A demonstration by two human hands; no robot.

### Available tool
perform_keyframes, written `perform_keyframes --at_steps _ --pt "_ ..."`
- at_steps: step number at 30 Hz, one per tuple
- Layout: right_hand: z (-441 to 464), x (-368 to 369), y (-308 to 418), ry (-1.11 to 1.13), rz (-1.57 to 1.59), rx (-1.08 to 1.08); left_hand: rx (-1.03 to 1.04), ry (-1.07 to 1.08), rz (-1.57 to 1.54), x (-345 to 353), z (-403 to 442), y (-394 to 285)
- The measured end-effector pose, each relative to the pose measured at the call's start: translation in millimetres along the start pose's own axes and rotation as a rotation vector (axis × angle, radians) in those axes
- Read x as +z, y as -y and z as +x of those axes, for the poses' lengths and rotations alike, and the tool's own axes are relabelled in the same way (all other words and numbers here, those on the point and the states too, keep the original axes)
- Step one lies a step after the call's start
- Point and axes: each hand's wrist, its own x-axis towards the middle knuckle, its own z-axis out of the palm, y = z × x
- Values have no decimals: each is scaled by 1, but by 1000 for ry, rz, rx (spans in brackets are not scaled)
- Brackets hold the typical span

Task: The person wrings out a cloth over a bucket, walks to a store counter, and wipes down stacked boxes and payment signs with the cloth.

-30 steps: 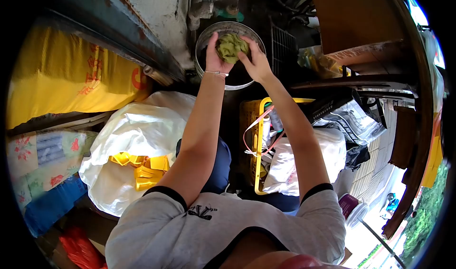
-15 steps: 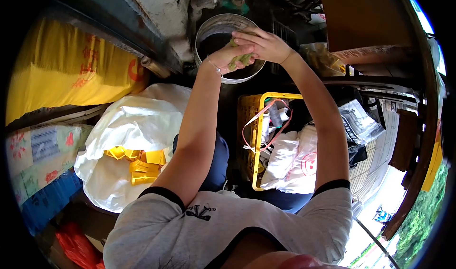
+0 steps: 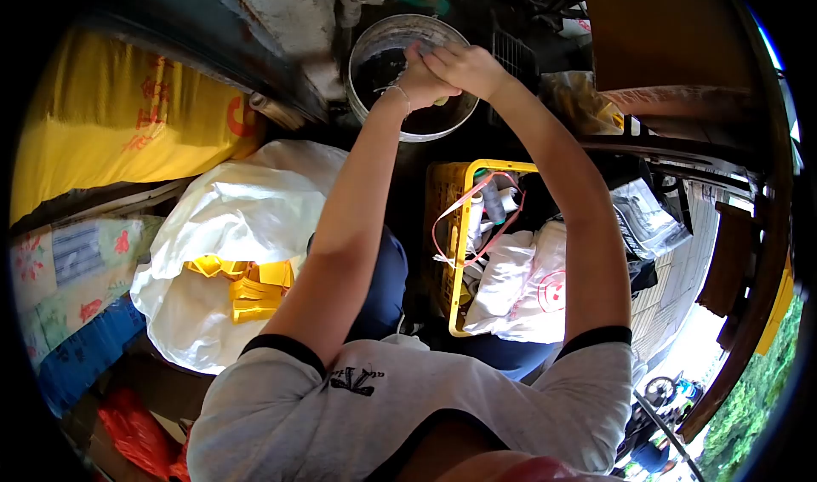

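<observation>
Both hands are pressed together above a round, pale-rimmed bucket (image 3: 374, 35) with a dark inside. My left hand (image 3: 415, 84), a thin bracelet at its wrist, is closed around a crumpled yellow-green cloth (image 3: 441, 101). My right hand (image 3: 470, 69) wraps over it from the right, its fingers closed on the same bundle. Only a small bit of the cloth shows below the hands; the fingers hide the rest. What lies at the bottom of the bucket is too dark to make out.
A yellow crate (image 3: 465, 252) with thread spools (image 3: 492, 203) and a white bag (image 3: 519, 286) stands near my right knee. To the left, a white sack (image 3: 247, 201) holds yellow pieces (image 3: 255, 299). A yellow printed bag (image 3: 111, 125) lies further left. A brown panel (image 3: 664, 39) hangs at upper right.
My hands have closed tighter and turned around the cloth, so much less of it shows. Earlier, the fingers were straighter and the green bundle bulged out between the palms.
</observation>
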Motion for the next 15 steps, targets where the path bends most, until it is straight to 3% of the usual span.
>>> perform_keyframes --at_steps 1,3,5,7,8,12,14,15 --pt "-1 3 4 11 4 49 91 -36 84 1 5 4" --pt "4 7 9 20 -5 109 73 -14 182 -11 16 3" --pt "12 6 9 266 -7 392 58 6 286 -18 35 -2" --pt "20 -5 2 327 99 490 316 56 810 -24 43 -28" --pt "19 -9 -1 356 122 536 247 4 956 -18 38 -35" --pt "17 -15 -3 433 263 725 255 -37 851 -7 41 -38" --pt "18 -21 -2 479 323 806 12 -57 933 -5 36 -48" --pt "18 -28 -1 555 381 840 14 -56 936 -5 33 -51"
